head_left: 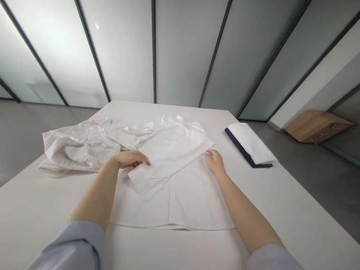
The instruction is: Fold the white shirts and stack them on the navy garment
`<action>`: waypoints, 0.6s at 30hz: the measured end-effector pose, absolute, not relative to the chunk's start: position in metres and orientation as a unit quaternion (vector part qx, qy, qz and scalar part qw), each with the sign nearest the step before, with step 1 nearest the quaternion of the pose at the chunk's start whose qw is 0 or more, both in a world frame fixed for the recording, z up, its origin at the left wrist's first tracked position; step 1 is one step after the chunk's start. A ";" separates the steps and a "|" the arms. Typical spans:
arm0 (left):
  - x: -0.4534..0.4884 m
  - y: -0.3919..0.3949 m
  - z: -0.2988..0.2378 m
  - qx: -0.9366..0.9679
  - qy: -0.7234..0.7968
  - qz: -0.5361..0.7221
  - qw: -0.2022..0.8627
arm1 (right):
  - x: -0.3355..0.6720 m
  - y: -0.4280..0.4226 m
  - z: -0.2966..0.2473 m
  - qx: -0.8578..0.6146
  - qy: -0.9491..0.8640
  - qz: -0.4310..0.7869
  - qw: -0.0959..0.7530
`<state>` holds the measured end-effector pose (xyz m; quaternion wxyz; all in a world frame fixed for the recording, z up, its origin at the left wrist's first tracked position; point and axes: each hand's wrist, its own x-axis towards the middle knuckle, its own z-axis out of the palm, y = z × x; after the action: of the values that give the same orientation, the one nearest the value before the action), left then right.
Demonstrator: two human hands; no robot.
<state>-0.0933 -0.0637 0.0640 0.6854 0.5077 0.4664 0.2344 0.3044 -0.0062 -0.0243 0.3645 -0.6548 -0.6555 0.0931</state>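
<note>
Pinching white shirt (191, 195) w/ R hand (215, 162); L hand (131, 159) half-curled at sleeve (150, 180), can't tell grip. Crumpled white clothes (80, 144) to L, folded stack (249, 143) to R.

Office-like room: frosted glass partitions (186, 49), wooden cabinet (313, 126), grey floor (7, 139)

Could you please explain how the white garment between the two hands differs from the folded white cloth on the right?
The white garment is spread wide, while the folded white cloth is smaller and compact. The right hand touches the garment's edge; no hand touches the folded cloth. The garment lies on the table; the folded cloth rests on a dark cloth. Both are white.
</note>
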 end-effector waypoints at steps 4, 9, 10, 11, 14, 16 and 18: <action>-0.094 -0.063 0.073 0.585 0.460 0.224 0.629 | 0.304 -0.007 -0.024 -0.650 -0.655 0.103 0.371; -0.086 -0.050 0.064 0.605 0.533 0.331 0.491 | 0.305 -0.007 -0.025 -0.651 -0.657 0.105 0.366; -0.084 -0.047 0.059 0.606 0.553 0.351 0.451 | 0.304 -0.007 -0.025 -0.652 -0.656 0.104 0.365; -0.083 -0.044 0.055 0.612 0.568 0.360 0.415 | 0.304 -0.007 -0.025 -0.652 -0.656 0.104 0.366; -0.079 -0.037 0.048 0.663 0.583 0.315 0.349 | 0.304 -0.006 -0.024 -0.650 -0.653 0.105 0.374; -0.073 -0.036 0.044 0.708 0.573 0.258 0.323 | 0.303 -0.006 -0.023 -0.648 -0.651 0.107 0.380; -0.063 -0.037 0.039 0.746 0.567 0.209 0.280 | 0.303 -0.006 -0.023 -0.645 -0.652 0.110 0.383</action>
<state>-0.0629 -0.0372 0.0393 0.2801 0.7459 0.5671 0.2088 0.3032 -0.0056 -0.0228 0.3828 -0.6451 -0.6521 0.1098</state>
